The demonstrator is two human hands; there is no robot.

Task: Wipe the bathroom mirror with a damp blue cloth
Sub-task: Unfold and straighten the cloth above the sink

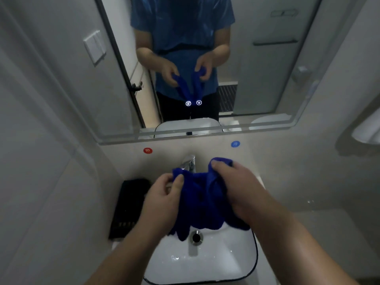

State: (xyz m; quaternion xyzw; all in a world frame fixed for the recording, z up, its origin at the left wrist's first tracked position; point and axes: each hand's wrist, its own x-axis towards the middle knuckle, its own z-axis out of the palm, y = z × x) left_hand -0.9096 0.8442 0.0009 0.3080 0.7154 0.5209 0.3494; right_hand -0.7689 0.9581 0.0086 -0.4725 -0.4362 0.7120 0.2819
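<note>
blue cloth (202, 199) hangs over the sink basin (205, 262), below the mirror (257, 79). left hand (162, 199) pinches one top corner, right hand (238, 190) curls round the other. i judge it soft, limp, light, maybe drippy; i'd bunch it mid-cloth for wiping

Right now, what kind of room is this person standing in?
Probably a small bathroom: a white sink with a chrome tap sits below a wall mirror, and the left hand and right hand hold a blue cloth over it.
</note>
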